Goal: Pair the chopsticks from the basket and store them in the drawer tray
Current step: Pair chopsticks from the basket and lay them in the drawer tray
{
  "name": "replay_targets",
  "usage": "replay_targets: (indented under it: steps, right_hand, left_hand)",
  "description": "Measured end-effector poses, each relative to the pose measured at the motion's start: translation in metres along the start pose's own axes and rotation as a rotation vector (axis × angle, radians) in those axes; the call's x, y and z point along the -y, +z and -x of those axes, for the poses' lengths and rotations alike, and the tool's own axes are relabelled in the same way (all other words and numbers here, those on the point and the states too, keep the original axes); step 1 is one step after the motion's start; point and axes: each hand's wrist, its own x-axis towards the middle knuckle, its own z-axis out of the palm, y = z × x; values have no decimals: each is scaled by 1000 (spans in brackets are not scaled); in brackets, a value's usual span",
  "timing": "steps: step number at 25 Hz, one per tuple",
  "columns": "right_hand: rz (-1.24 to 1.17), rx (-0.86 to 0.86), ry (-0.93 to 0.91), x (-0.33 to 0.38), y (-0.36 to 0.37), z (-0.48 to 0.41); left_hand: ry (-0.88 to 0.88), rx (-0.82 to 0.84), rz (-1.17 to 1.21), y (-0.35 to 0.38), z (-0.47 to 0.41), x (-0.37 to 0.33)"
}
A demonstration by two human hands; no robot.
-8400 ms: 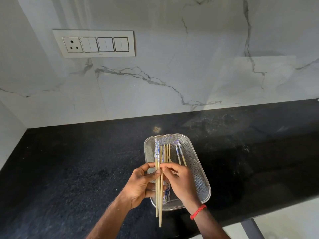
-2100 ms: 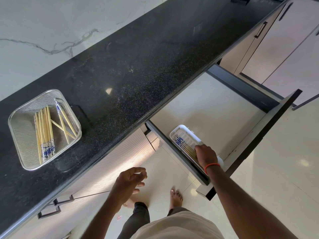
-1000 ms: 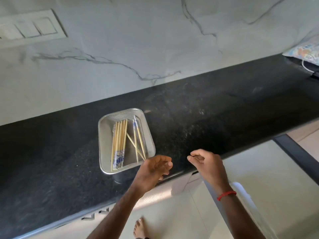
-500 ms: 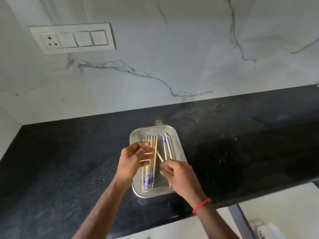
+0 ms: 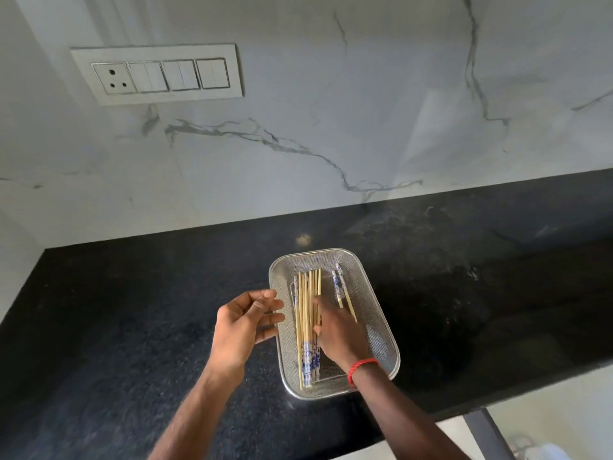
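A silver mesh basket [image 5: 378, 293] sits on the black counter near its front edge. Inside lies a bundle of several bamboo chopsticks [image 5: 306, 313] with blue-patterned ends, and two more chopsticks [image 5: 341, 288] lie apart to the right. My right hand [image 5: 338, 333], with a red band at the wrist, is down inside the basket, fingers spread against the bundle. My left hand [image 5: 245, 322] hovers open just left of the basket rim, holding nothing. The drawer tray is mostly out of view.
The black stone counter [image 5: 132, 327] stretches left and right, with a marble wall behind it. A switch and socket panel [image 5: 159, 74] is on the wall. The open drawer's edge [image 5: 484, 433] and a white corner [image 5: 544, 454] show at the bottom right.
My view swung from the drawer back to the basket. My right hand went from the tray into the basket; my left hand drew back from the chopsticks to the basket's left rim.
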Motion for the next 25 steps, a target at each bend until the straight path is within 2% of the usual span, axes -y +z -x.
replay_targets:
  steps: [6, 8, 11, 13, 15, 17, 20, 22, 24, 25]
  right_hand:
    - [-248, -27, 140, -2, -9, -6]
    - [-392, -66, 98, -1, -16, -6]
    - [-508, -209, -77, 12, -30, -1]
    - [-338, -342, -276, 23, -34, 7]
    - [17, -413, -472, 32, -33, 13]
    - [217, -407, -534, 35, -32, 15]
    - [205, -399, -547, 32, -31, 15]
    - [74, -377, -488, 26, -25, 10]
    - [-182, -306, -260, 14, -17, 2]
    - [-232, -229, -123, 8, -13, -2]
  left_hand:
    - [-6, 33, -34, -8, -4, -8]
    - [-38, 69, -43, -8, -5, -8]
    - [-143, 194, -28, -5, -5, -3]
    - [-194, 284, -21, 1, -5, 2]
    - [-197, 348, -3, 5, -6, 6]
    - [-186, 382, 39, 5, -7, 10]
    - [-196, 399, 76, -2, -10, 10]
    - [-196, 387, 77, -2, -11, 11]
    - [-191, 342, 106, -1, -12, 11]
    - [-189, 316, 126, -1, -12, 12]
